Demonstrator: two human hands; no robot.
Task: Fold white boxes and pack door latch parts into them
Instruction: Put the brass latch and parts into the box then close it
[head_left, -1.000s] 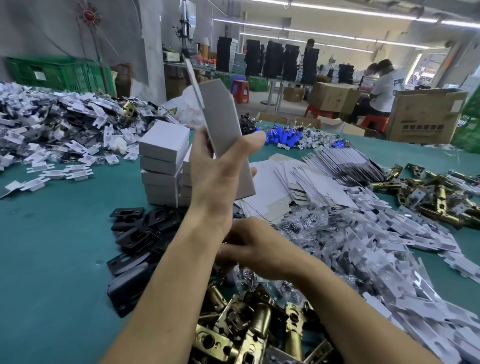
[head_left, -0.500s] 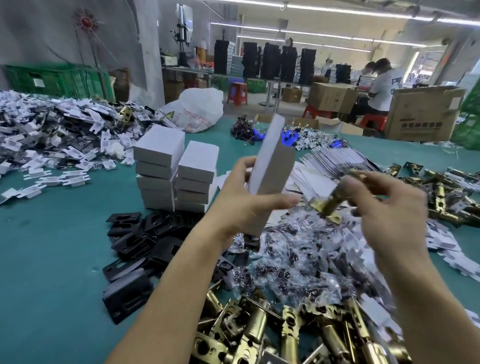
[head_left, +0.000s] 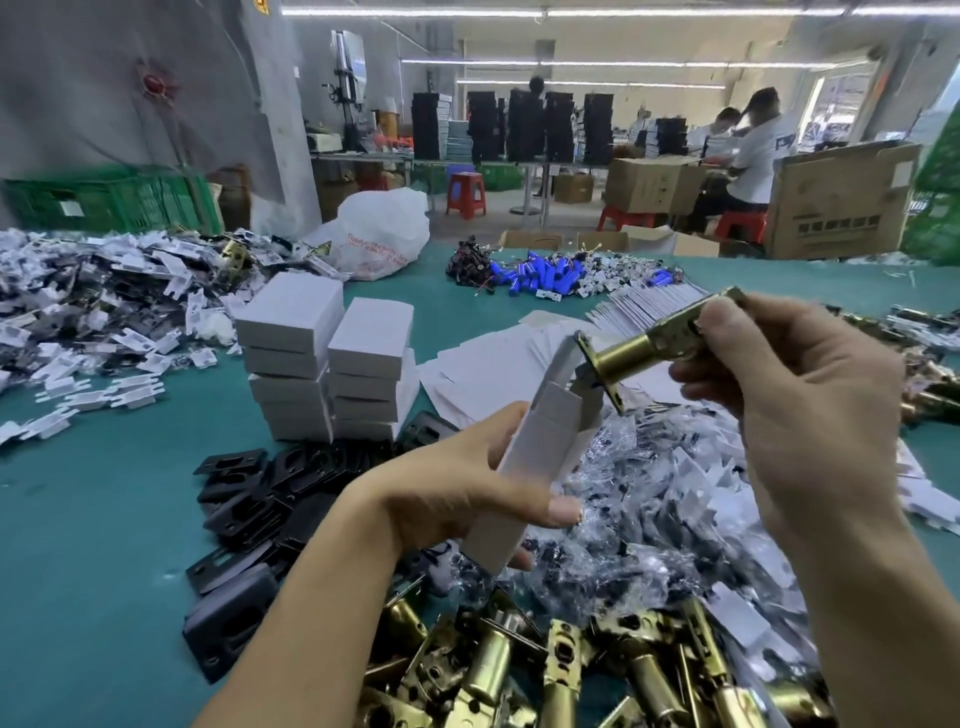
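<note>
white box, open-topped, is gripped by the left hand; the right hand pinches a brass latch at its mouth.

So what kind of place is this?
Most likely a factory packing floor for door hardware: heaps of brass latches on the table, stacks of white boxes, and workers among cardboard cartons behind.

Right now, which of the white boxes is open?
The white box gripped in the left hand: its end flaps stand open toward the brass latch the right hand holds. The stacked boxes are closed.
</note>
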